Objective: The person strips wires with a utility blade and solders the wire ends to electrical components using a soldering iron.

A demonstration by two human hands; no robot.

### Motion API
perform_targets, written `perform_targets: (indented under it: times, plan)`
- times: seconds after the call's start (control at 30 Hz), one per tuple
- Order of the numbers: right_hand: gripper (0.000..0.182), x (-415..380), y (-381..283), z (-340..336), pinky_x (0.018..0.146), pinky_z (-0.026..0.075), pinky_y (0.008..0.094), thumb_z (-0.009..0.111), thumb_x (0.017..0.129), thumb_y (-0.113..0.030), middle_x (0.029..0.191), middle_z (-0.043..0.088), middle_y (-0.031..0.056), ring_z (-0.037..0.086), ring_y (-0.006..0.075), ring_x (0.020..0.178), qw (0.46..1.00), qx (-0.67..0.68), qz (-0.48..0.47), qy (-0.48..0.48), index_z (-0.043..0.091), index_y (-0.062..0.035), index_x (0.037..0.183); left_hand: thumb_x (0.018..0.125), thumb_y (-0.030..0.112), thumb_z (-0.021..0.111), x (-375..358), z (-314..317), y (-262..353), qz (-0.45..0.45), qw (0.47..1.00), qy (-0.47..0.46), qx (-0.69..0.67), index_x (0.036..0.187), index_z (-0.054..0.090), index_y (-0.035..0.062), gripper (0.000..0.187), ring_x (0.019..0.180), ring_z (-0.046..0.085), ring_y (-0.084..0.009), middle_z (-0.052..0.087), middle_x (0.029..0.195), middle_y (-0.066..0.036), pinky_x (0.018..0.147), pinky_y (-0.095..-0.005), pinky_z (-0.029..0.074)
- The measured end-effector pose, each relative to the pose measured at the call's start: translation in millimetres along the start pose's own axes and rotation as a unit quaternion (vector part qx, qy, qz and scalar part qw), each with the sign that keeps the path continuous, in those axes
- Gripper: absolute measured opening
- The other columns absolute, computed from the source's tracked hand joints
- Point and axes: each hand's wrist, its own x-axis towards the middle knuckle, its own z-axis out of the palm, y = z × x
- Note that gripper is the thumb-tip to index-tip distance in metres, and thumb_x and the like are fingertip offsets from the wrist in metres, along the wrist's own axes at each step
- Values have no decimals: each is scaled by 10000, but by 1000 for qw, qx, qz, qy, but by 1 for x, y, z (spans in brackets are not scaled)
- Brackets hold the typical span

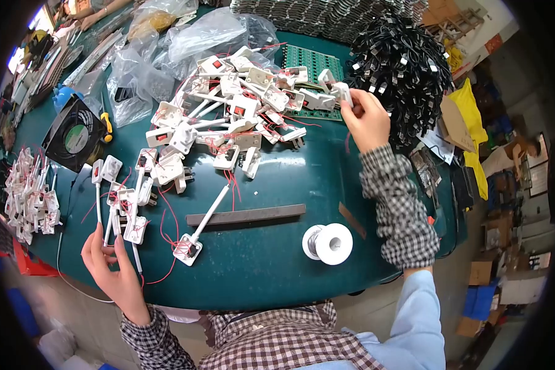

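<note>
My right hand [368,120] is at the right side of the large pile of white plastic parts [243,108], its fingers pinched on a small white part [341,94] beside the green circuit boards [314,61]. At the lower left, my left hand [112,265] has its fingertips around the lower ends of white stems in a smaller group of white housings [126,200] with red wires. What exactly its fingers grip is hard to make out. Right of it, a white stem with a square base [188,248] leans on a grey bar [246,214].
A solder spool [335,243] lies near the front edge. Black cables [401,74] are heaped at the back right. A black fan [75,134], a yellow-handled tool [106,126], plastic bags [197,40] and more white parts [31,197] occupy the left. Another person's arm [105,12] shows at the far left.
</note>
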Motion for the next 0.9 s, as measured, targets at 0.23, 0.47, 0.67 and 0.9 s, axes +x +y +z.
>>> perform_targets:
  times: [0.23,0.47,0.67,0.9]
  plan:
    - [237,-82,-28,-40,625,525,289,763,790,-172,859,647,65,630,184,678,961,76,-158,-215,684,-56,982,760,-60,708,-36,16,105,132,944,-194,-233,1087,657,-2,336,872,638,-269,670,982,-153,757,-334,518]
    - [318,-65,2,-45,882,508,350,704,793,-73,1101,647,59,621,247,1021,975,-38,-124,-180,647,-92,1105,808,-6,695,-44,54,149,175,909,-303,-228,1128,633,-1,326,986,646,-316,648,1100,-162,850,-358,511]
    - [218,-48,32,-8,1004,430,479,662,866,-153,988,614,57,607,243,1010,929,-48,-253,-267,650,-107,1079,821,11,687,-51,66,161,174,898,-328,-238,1102,634,1,286,1001,642,-326,650,1100,-160,850,-363,510]
    - [197,-41,3,-72,628,481,328,652,890,-113,867,564,86,587,241,711,941,62,-203,-263,657,-29,1068,860,-24,644,-46,78,177,124,891,-315,-301,1221,579,-2,368,1051,635,-251,588,1222,-166,836,-322,541]
